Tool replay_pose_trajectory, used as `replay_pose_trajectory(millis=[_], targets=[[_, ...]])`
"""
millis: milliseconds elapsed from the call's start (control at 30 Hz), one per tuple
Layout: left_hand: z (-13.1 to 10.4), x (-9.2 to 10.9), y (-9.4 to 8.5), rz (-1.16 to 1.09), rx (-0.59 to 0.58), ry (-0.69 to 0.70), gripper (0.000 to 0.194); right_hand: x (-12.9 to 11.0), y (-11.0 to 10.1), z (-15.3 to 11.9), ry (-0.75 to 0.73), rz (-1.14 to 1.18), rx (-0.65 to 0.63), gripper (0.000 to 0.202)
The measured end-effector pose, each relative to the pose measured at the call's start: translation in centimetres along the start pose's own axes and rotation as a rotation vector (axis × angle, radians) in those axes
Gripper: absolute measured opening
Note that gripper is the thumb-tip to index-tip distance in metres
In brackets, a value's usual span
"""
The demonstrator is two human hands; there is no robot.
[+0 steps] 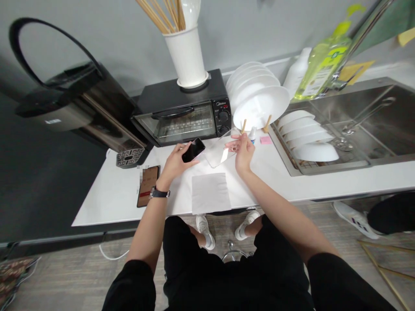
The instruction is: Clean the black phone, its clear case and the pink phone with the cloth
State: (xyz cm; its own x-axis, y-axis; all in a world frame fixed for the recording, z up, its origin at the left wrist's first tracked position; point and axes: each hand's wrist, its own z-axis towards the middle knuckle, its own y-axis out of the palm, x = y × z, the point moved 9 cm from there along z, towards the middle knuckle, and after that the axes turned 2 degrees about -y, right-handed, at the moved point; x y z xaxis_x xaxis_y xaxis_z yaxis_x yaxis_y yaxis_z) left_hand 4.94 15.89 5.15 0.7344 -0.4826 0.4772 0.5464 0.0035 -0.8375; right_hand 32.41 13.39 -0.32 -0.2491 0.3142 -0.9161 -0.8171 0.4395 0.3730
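Note:
My left hand (175, 163), with a watch on its wrist, is closed around a black-screened smartphone (194, 149) above the counter. Just right of it, a clear phone case (214, 154) with rounded corners is gripped by my right hand (244, 151); fingers show through the plastic. The phone and the case are apart. A light grey cloth (210, 193) lies flat below them near the counter's front edge. To the left, a second phone (149, 185) rests screen up. Behind my right hand stands a small white bottle (252, 134), partly hidden, beside a pink sticky note (266, 140).
A toaster oven (184, 123) backs the white counter (249, 190), carrying a white utensil holder (186, 56). A coffee machine (94, 103) stands left. Plates (259, 108) in a rack, bowls (316, 152), a sink (382, 134) and a soap bottle (324, 65) are right. Another person's shoe (355, 220) shows.

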Motion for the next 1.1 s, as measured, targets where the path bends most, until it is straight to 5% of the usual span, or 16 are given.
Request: replay_pose_trajectory(millis=[200,533,733,867,1000,1100], targets=[[2.2,-0.2,4.6,0.084,-0.111,0.052,0.078,-1.4,-0.6,-0.4,-0.050,-0.003,0.020,0.061],[1.7,1.6,8.6,0.007,-0.235,0.292,0.072,-0.1,1.0,-0.1,0.071,-0.046,-0.101,0.065],[1.5,1.9,8.6,0.043,-0.190,0.284,0.074,1.0,2.2,-0.4,0.099,-0.092,-0.221,0.070],[0.7,3.8,5.7,0.017,-0.067,0.323,0.065,1.3,2.5,-1.0,0.114,-0.091,-0.282,0.070],[-1.2,3.8,3.5,-0.565,-0.065,-0.008,0.064,0.9,4.1,-2.6,0.127,-0.124,-0.364,0.070],[-4.9,5.8,6.6,-1.128,-0.446,-0.271,0.079,-0.2,6.5,-4.6,0.088,-0.178,-0.453,0.067]])
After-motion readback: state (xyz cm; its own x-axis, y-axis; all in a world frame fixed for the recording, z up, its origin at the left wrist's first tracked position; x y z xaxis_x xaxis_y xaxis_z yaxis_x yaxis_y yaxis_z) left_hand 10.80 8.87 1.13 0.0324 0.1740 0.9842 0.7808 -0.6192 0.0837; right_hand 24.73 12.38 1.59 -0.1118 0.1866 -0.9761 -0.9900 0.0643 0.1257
